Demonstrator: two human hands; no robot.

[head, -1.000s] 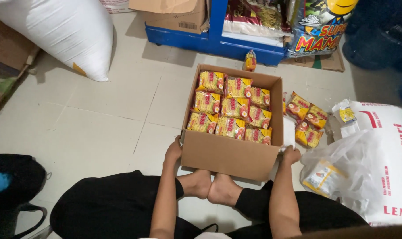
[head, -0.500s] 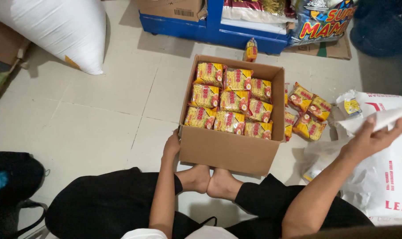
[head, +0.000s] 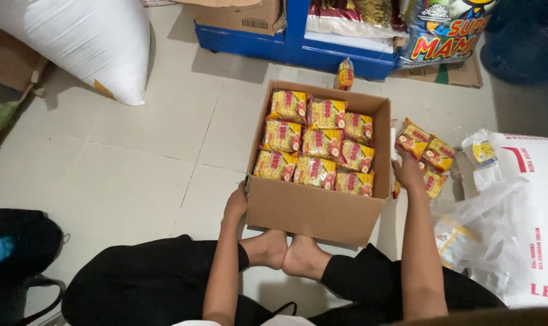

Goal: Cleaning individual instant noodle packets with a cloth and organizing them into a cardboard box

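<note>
The cardboard box (head: 315,208) is matt brown paperboard. Inside it, the snack packets (head: 319,143) are glossy yellow plastic film. Right of the box lies a thin, crinkled translucent plastic bag (head: 491,223). The tiled floor (head: 123,169) looks smooth, faintly sheened.

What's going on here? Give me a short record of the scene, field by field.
Setting: a person sits on a tiled floor, bare feet against a cardboard box.
Box contents: rows of yellow snack packets.
Left hand: grips the box's near left corner.
Right hand: at the box's right wall, by loose yellow packets on the floor.
Nearby: white sack, blue shelf base, clear plastic bag.
</note>
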